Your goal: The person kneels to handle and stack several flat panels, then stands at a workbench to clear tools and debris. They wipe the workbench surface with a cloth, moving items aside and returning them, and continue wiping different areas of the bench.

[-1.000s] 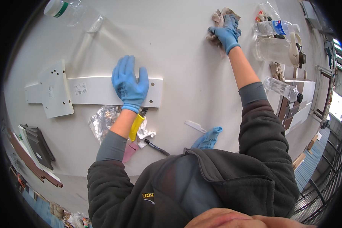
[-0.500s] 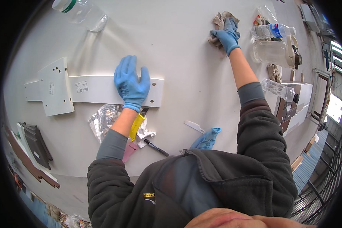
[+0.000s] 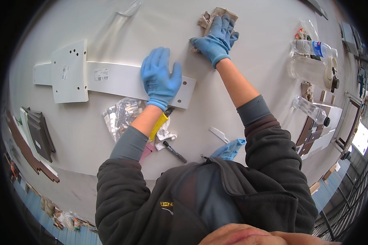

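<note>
My left hand point(image 3: 161, 77), in a blue work glove, lies flat with fingers stretched out on a long white panel point(image 3: 126, 77) with drilled holes and a label. A second white panel point(image 3: 70, 73), shorter and also drilled, lies across the long one toward its left end. Farther off on the right, my right hand point(image 3: 217, 40), gloved in the same blue, presses a crumpled beige rag point(image 3: 226, 12) with ribbed knit against the grey tabletop. Part of the rag sticks out beyond the fingers; the palm covers the rest.
Near my left forearm are a clear plastic bag point(image 3: 120, 118), a yellow-handled knife point(image 3: 159, 125), a white cloth point(image 3: 164, 134) and a black marker point(image 3: 175, 152). A blue glove point(image 3: 230, 150) lies near my body. Bottles, including a large clear jug point(image 3: 308, 68), stand at right. Dark panels point(image 3: 39, 132) are at left.
My right hand has swept left with the rag, its fingers now laid more openly over it. My left hand stays flat on the long panel. The whole view has shifted somewhat.
</note>
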The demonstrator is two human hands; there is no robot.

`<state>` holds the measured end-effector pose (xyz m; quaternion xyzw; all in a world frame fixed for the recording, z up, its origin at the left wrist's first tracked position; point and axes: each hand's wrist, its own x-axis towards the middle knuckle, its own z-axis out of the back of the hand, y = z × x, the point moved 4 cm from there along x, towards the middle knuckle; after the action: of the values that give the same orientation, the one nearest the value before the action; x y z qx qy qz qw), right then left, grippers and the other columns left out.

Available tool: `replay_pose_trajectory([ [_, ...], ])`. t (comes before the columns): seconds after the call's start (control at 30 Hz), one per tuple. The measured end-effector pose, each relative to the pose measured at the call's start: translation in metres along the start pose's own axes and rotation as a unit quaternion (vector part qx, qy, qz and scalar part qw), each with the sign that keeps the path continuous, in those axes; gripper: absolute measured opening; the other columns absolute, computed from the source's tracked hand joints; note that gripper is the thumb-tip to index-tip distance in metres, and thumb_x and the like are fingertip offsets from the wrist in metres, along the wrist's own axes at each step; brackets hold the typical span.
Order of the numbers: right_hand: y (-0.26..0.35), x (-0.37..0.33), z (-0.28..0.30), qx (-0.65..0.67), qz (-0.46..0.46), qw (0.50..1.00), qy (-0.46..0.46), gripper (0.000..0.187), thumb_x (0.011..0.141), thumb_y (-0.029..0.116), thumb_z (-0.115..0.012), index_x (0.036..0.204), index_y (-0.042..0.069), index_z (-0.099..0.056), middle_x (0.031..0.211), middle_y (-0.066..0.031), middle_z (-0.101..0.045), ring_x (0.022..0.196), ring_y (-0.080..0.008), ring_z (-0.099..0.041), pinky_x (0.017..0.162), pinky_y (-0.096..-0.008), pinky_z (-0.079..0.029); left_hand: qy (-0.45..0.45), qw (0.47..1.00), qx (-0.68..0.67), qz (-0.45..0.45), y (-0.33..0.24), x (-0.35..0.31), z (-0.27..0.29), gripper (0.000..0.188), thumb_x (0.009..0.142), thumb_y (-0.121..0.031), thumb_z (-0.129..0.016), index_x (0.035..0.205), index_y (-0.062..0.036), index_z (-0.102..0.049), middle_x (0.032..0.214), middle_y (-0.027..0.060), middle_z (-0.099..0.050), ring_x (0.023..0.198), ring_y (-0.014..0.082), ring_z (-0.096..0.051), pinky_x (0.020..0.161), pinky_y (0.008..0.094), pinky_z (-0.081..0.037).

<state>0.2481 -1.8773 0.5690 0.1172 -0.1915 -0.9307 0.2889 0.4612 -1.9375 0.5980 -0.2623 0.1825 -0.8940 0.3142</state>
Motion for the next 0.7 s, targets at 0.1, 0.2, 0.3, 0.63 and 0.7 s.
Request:
replay_pose_trajectory([
  [0.1, 0.002, -0.001, 0.006, -0.031, -0.004, 0.999, 0.024, 0.121, 0.071, 0.051, -0.085, 0.168, 0.004, -0.03, 0.179, -0.0239, -0.015, 0.168, -0.041, -0.002, 0.132, -0.0607, 0.0, 0.006, 1.0, -0.001, 0.002, 0.001, -0.001, 0.0, 0.047, 0.09, -0.025, -0.076, 0.13, -0.0006, -0.072, 0.135, 0.0209, -0.07, 0.128, 0.041, -0.064, 0.11, 0.0502, -0.049],
  [0.2, 0.009, 0.003, 0.006, -0.045, 0.0, 0.999, 0.028, 0.12, 0.07, 0.052, -0.086, 0.167, 0.004, -0.033, 0.179, -0.0231, -0.017, 0.168, -0.0404, -0.003, 0.132, -0.0597, -0.003, 0.004, 1.0, 0.006, 0.002, 0.002, -0.001, -0.001, 0.047, 0.091, -0.026, -0.076, 0.13, -0.0007, -0.072, 0.135, 0.0205, -0.07, 0.128, 0.0404, -0.064, 0.111, 0.0499, -0.049],
  [0.3, 0.013, 0.008, 0.0, -0.029, 0.018, 0.999, -0.001, 0.116, 0.068, 0.05, -0.086, 0.163, 0.006, -0.037, 0.177, -0.0238, -0.02, 0.167, -0.0416, -0.007, 0.13, -0.0633, -0.004, 0.005, 1.0, 0.004, 0.001, 0.002, -0.002, -0.001, 0.048, 0.091, -0.026, -0.076, 0.131, -0.0006, -0.072, 0.135, 0.0202, -0.07, 0.127, 0.0402, -0.065, 0.111, 0.0497, -0.049],
  [0.63, -0.044, 0.032, 0.01, 0.178, 0.147, 0.963, -0.139, 0.038, 0.09, 0.022, -0.069, 0.126, 0.009, -0.068, 0.146, -0.0204, -0.063, 0.145, -0.0412, -0.05, 0.122, -0.0527, -0.035, 0.0, 1.0, -0.011, 0.014, 0.001, -0.001, 0.0, 0.046, 0.09, -0.025, -0.076, 0.128, 0.0008, -0.073, 0.134, 0.0215, -0.071, 0.128, 0.0406, -0.065, 0.111, 0.0492, -0.05],
  [0.7, -0.035, 0.051, 0.029, 0.103, 0.228, 0.947, -0.199, 0.033, 0.093, 0.023, -0.069, 0.122, 0.008, -0.07, 0.136, -0.0194, -0.068, 0.135, -0.0405, -0.058, 0.116, -0.0506, -0.042, -0.001, 1.0, -0.009, 0.014, 0.001, -0.002, -0.001, 0.045, 0.09, -0.025, -0.076, 0.127, 0.0008, -0.074, 0.134, 0.0218, -0.071, 0.128, 0.0408, -0.065, 0.111, 0.0491, -0.049],
])
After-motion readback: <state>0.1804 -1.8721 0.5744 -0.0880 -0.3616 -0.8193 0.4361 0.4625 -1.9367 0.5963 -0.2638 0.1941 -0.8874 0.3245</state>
